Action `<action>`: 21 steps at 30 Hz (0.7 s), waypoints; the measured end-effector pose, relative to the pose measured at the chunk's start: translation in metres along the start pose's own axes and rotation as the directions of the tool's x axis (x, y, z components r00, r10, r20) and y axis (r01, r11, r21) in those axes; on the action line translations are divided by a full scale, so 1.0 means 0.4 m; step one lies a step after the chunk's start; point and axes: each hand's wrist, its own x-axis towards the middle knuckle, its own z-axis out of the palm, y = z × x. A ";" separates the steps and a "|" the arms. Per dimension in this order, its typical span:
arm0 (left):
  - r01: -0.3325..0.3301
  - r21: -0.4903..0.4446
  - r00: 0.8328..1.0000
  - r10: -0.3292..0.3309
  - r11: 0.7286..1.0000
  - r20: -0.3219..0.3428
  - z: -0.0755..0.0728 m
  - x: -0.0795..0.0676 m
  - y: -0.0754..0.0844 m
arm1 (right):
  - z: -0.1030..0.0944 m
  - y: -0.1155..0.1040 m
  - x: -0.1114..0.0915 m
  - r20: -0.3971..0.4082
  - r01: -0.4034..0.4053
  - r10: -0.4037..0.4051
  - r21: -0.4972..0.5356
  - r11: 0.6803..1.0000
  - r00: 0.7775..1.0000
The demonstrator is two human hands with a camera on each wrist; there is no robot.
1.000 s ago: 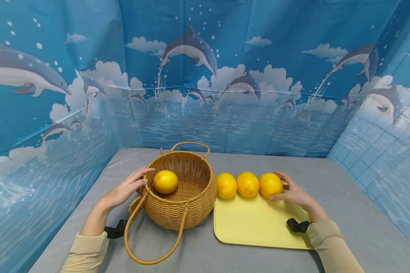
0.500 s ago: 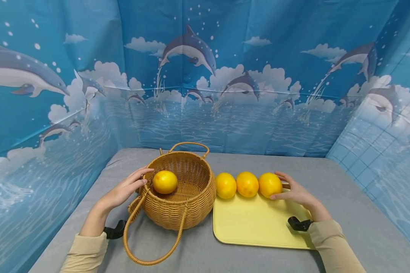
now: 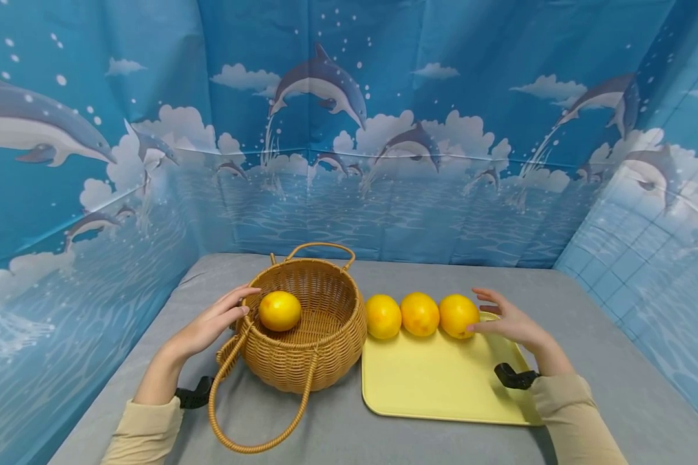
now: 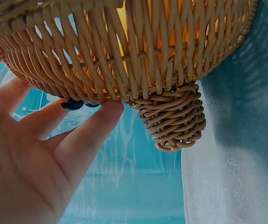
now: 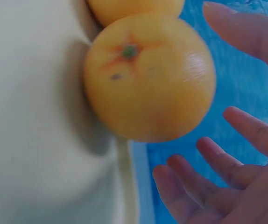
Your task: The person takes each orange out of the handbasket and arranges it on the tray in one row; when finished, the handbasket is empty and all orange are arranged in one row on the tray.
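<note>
In the head view my left hand (image 3: pixel 208 326) rests against the left rim of a round wicker basket (image 3: pixel 308 361); its fingers are extended. The left wrist view shows the thumb touching the woven wall (image 4: pixel 120 51). Inside the basket lies one orange (image 3: pixel 280 311). Three more oranges stand in a row along the far side of a yellow tray (image 3: pixel 442 387). My right hand (image 3: pixel 514 326) is beside the rightmost orange (image 3: pixel 459 316), fingers spread. In the right wrist view a gap shows between those fingers and this orange (image 5: pixel 150 79), which has a small green stem end.
One basket handle (image 3: pixel 262 449) hangs forward onto the grey cloth surface (image 3: pixel 337 426); the other handle (image 3: pixel 322 244) stands up at the back. A blue dolphin-print curtain (image 3: pixel 349 194) closes off the back and sides. The tray lies close to the basket's right side.
My right hand has opened and drawn slightly right, away from the rightmost orange it was around. The left hand, basket and oranges hold their places, apart from a slight shift of the whole view.
</note>
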 end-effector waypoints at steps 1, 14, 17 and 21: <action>-0.003 -0.001 1.000 0.003 1.000 0.000 0.000 0.000 0.000 | -0.002 -0.005 -0.001 -0.003 0.010 -0.010 -0.003 1.000 1.000; -0.006 -0.008 1.000 0.006 1.000 0.004 -0.001 0.004 -0.005 | 0.033 -0.150 0.043 0.035 0.222 -0.223 0.027 0.975 0.974; -0.001 -0.011 1.000 0.001 1.000 0.004 -0.001 0.004 -0.006 | 0.054 -0.201 0.069 0.076 0.272 -0.274 0.042 0.962 0.959; 0.005 -0.014 1.000 -0.005 1.000 0.003 0.000 0.003 -0.006 | 0.088 -0.270 0.104 0.135 0.330 -0.337 0.071 0.941 0.932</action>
